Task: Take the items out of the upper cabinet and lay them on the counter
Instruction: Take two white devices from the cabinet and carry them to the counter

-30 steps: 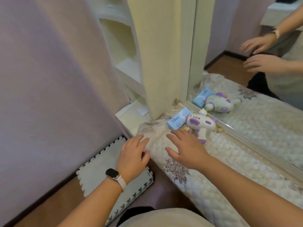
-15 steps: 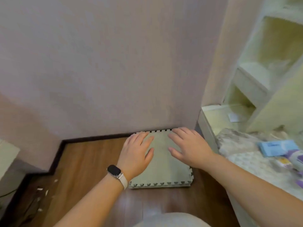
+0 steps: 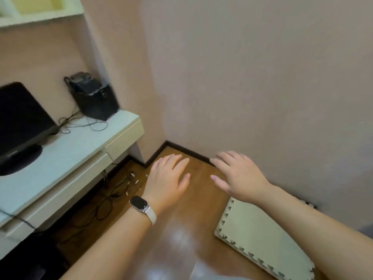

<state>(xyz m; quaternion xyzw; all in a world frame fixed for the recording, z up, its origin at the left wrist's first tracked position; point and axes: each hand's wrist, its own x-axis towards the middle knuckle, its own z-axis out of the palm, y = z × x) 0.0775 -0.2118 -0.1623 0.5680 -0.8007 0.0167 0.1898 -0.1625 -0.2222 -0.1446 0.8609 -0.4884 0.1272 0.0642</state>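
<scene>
We see the left hand (image 3: pixel 167 178) and the right hand (image 3: pixel 240 174) stretched forward side by side, a little apart, with the palms down over the wooden floor (image 3: pixel 181 239). The fingers of both are straight and loosely spread, and neither hand holds or touches anything. In our judgement they are kept free like this because they are between two objects, ready for the next one. A smartwatch (image 3: pixel 140 205) sits on the left wrist. The items of the task do not appear in this view. At the far left top corner we see only the lower edge of a pale shelf unit (image 3: pixel 40 15) with open compartments, and we cannot tell if this is the upper cabinet or if something lies inside. Below it, on the left, a white desk (image 3: pixel 70 146) stands against the pink wall (image 3: pixel 262 77). It carries a dark monitor (image 3: pixel 20 118) and a black speaker box (image 3: pixel 94 100) at the far end, with thin cables (image 3: pixel 80 124) lying between them. On the near right a foam puzzle mat (image 3: pixel 262 239) lies flat on the floor, just beside the wall. We think the next move needs the hands to go up and left, toward the shelf.
</scene>
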